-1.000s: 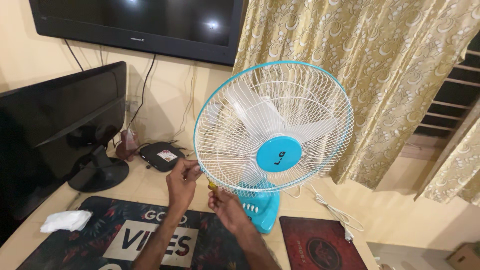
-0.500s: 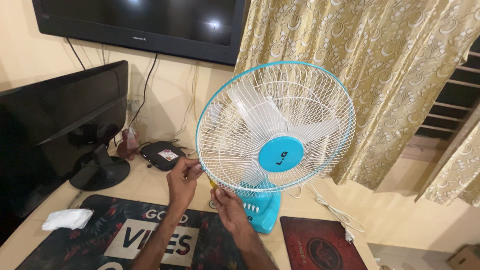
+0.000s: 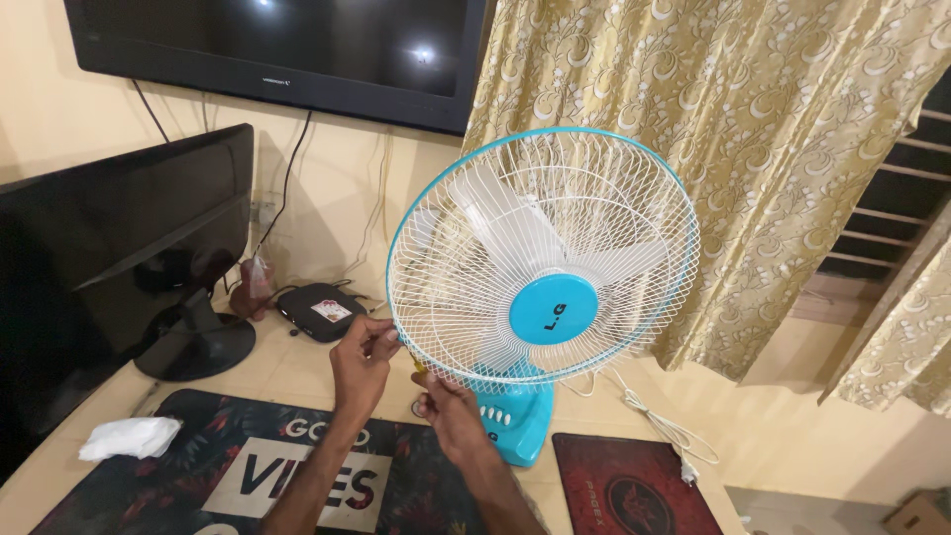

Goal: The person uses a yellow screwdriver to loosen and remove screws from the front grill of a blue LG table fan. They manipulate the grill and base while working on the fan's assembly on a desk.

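A table fan (image 3: 543,260) with a white wire cage, a blue rim and a blue round centre cap stands on a blue base (image 3: 517,419) on the desk. My left hand (image 3: 363,359) pinches the lower left edge of the blue rim. Just beside it my right hand (image 3: 445,408) grips a small tool with a yellow handle (image 3: 420,377), its tip against the rim's underside. The white blades inside the cage look still.
A dark monitor (image 3: 119,248) on a round stand is at the left, a wall screen (image 3: 287,45) above. A small black box (image 3: 319,311) lies behind my hands. A white cloth (image 3: 131,437) rests on the printed mat (image 3: 258,476). The fan's white cable (image 3: 654,421) trails right beside a red mat (image 3: 634,490). Gold curtains hang behind.
Both hands stay at the lower left rim of the fan. The view has shifted slightly, and the fan sits a little more to the right in it.
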